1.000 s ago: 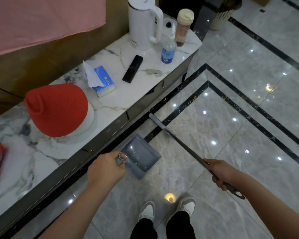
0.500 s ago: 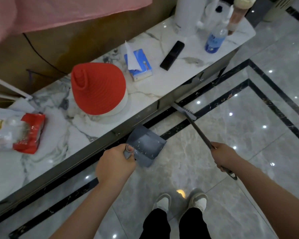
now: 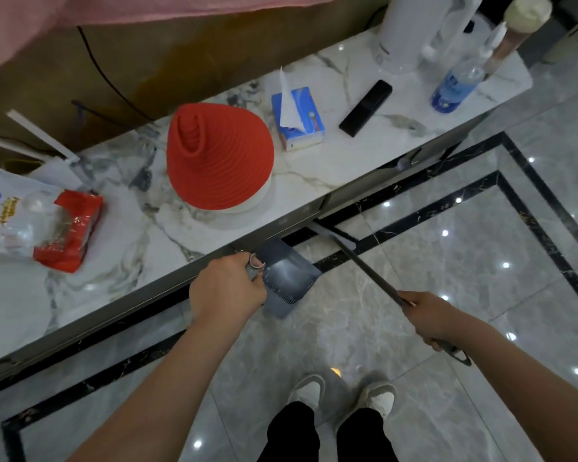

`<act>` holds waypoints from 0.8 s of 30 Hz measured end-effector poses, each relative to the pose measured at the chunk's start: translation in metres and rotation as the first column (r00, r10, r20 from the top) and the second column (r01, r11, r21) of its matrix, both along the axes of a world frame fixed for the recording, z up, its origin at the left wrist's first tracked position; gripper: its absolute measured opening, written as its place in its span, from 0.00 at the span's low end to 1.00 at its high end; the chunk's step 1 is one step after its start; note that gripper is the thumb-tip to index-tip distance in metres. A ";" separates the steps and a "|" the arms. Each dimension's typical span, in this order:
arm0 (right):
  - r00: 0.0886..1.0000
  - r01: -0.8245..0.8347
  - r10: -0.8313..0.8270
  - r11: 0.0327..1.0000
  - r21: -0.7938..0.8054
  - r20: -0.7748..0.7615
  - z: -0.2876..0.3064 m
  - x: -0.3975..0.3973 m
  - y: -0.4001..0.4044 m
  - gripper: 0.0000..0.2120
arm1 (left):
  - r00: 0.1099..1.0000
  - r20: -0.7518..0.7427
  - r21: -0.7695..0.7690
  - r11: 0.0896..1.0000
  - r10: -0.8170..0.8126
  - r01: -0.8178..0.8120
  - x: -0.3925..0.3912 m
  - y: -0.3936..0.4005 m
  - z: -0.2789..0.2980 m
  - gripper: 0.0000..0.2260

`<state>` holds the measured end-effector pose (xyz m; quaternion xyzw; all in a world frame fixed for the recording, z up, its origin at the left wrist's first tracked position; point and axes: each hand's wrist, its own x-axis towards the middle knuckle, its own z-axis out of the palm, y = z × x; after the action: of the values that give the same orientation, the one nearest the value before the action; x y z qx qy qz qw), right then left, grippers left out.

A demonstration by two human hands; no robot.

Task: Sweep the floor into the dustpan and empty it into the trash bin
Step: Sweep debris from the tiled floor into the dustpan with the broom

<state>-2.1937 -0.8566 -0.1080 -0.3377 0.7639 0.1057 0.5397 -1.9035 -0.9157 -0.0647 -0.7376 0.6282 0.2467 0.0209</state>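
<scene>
Head view, nearest first: two light shoes (image 3: 344, 393) stand on the grey marble floor (image 3: 447, 248), toes toward the cabinet; above them the left hand (image 3: 226, 290) curls round the short grip of the grey dustpan (image 3: 286, 278), thumb laid over the grip's top, the pan lying beyond the knuckles and to their right; the pan's mouth faces away from the hand, toward the lower right, its toothed edge low and its back corner tucked close under the cabinet's front edge; the right hand (image 3: 429, 320) is closed round the dark handle of the broom (image 3: 364, 265), the handle's looped end sticking out behind the heel of the hand; the broom's long axis runs up and left from that fist to its head, which sits at the foot of the cabinet on the black floor inlay, just right of the dustpan; farther off, the marble countertop (image 3: 141, 228) carries a red ribbed cone (image 3: 217, 161), a snack bag (image 3: 40, 228), a blue tissue pack (image 3: 297, 118), a black remote (image 3: 365, 107), a water bottle (image 3: 454, 85) and a white kettle (image 3: 411, 31).
</scene>
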 end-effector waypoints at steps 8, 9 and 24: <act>0.988 -0.152 0.149 0.983 0.100 0.035 0.031 0.000 0.003 0.22 | 1.000 -0.008 0.002 1.000 0.011 -0.011 0.002 0.000 0.004 0.05; 0.988 -0.155 0.152 0.982 0.109 0.033 0.036 -0.003 0.003 0.21 | 1.000 -0.005 0.000 1.000 0.006 -0.006 0.002 0.001 0.004 0.06; 0.971 -0.238 0.238 0.970 0.054 0.001 0.027 0.012 0.021 0.21 | 1.000 -0.001 -0.059 0.998 -0.005 0.005 0.001 0.008 -0.003 0.05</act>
<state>-2.1813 -0.8359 -0.0805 -0.4119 0.7163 0.1911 0.5299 -1.9022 -0.9076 -0.0680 -0.7361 0.6371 0.2285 -0.0003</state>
